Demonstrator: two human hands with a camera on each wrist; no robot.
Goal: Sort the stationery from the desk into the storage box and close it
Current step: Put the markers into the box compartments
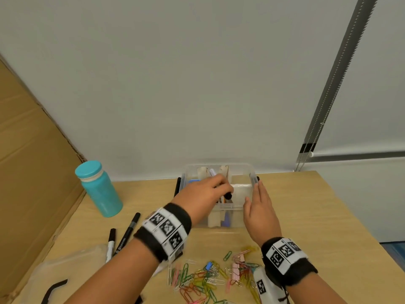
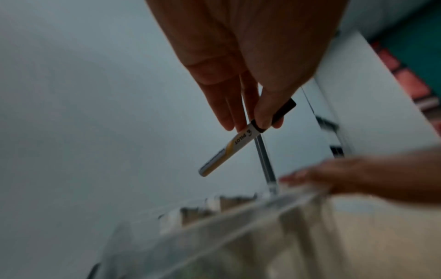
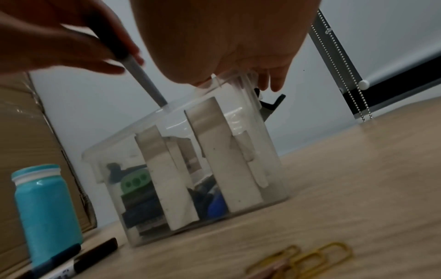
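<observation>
A clear storage box (image 1: 237, 218) with cardboard dividers stands at the back of the desk. Over it my left hand (image 1: 225, 189) pinches a marker (image 2: 229, 149) with a black cap and a white and yellow barrel, tilted down into the box. In the right wrist view the marker's barrel (image 3: 145, 83) crosses the box rim (image 3: 148, 115). My right hand (image 1: 257, 194) lies flat with straight fingers along the box's right rim. Two more markers (image 1: 129, 232) lie on the desk to the left. A heap of coloured paper clips (image 1: 210, 279) lies in front.
A teal bottle (image 1: 99, 191) stands left of the box. A large cardboard sheet (image 1: 28, 172) leans along the left edge. A clear plastic piece (image 1: 65, 268) and a black bent part (image 1: 53, 290) lie at the front left. The wall is close behind the box.
</observation>
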